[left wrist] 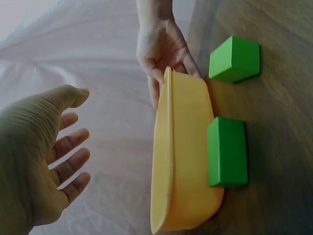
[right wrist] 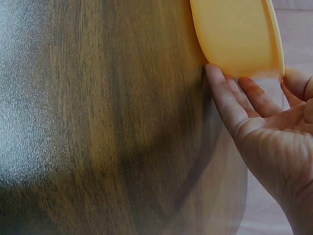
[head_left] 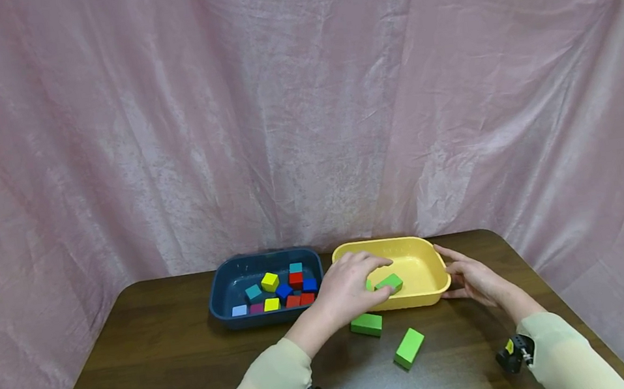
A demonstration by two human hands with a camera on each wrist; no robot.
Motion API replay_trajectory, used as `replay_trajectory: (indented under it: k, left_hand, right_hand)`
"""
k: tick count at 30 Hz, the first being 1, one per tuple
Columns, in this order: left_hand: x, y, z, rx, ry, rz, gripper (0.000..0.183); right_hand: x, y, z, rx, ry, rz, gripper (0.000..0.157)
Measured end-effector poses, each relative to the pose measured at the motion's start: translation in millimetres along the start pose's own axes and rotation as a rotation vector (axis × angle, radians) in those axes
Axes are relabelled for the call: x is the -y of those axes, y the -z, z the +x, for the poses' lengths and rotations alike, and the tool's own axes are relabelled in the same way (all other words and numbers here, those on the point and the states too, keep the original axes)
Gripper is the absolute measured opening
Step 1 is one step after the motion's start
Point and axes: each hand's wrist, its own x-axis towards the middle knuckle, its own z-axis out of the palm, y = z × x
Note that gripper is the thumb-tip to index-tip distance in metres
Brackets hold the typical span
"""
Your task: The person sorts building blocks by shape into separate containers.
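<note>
My left hand (head_left: 347, 285) hovers over the left part of the yellow tray (head_left: 420, 297), thumb and fingers spread apart. Nothing lies in its palm in the left wrist view. Beneath and beside it, a green block (head_left: 392, 282) rests in the tray, and part of another green piece shows behind the thumb. At the tray's right end, my right hand (head_left: 477, 279) grips the rim and wall; the right wrist view shows the thumb (right wrist: 297, 84) at the rim and fingers against the outside. On the table before the tray lie two more green blocks (head_left: 367, 324) (head_left: 409, 348).
A dark blue tray (head_left: 263, 319) with several coloured cubes stands left of the yellow one. Both sit near the back edge of the wooden table (head_left: 151, 367). A pink curtain (head_left: 277, 107) hangs behind.
</note>
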Motion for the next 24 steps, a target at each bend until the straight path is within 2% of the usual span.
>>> replay_trajectory:
  k: [10,15,19,24]
  left_hand:
    - [-17.1,3.6,-3.6,-0.023,-0.029,0.025,0.045]
    - [-23.1,3.9,-7.1,-0.035,-0.067,0.029,0.043]
    - [-26.7,2.8,-10.5,-0.041,-0.099,0.045,0.044]
    - [-29.3,-1.5,-15.5,-0.035,-0.106,0.066,0.044]
  right_hand:
    - [0,-0.5,0,-0.005,-0.001,0.001,0.070]
    - [1,-1.3,0,-0.008,-0.002,-0.004,0.070]
    - [1,-1.7,0,-0.011,-0.007,-0.011,0.069]
    - [0,-1.6,-1,-0.008,-0.005,-0.023,0.069]
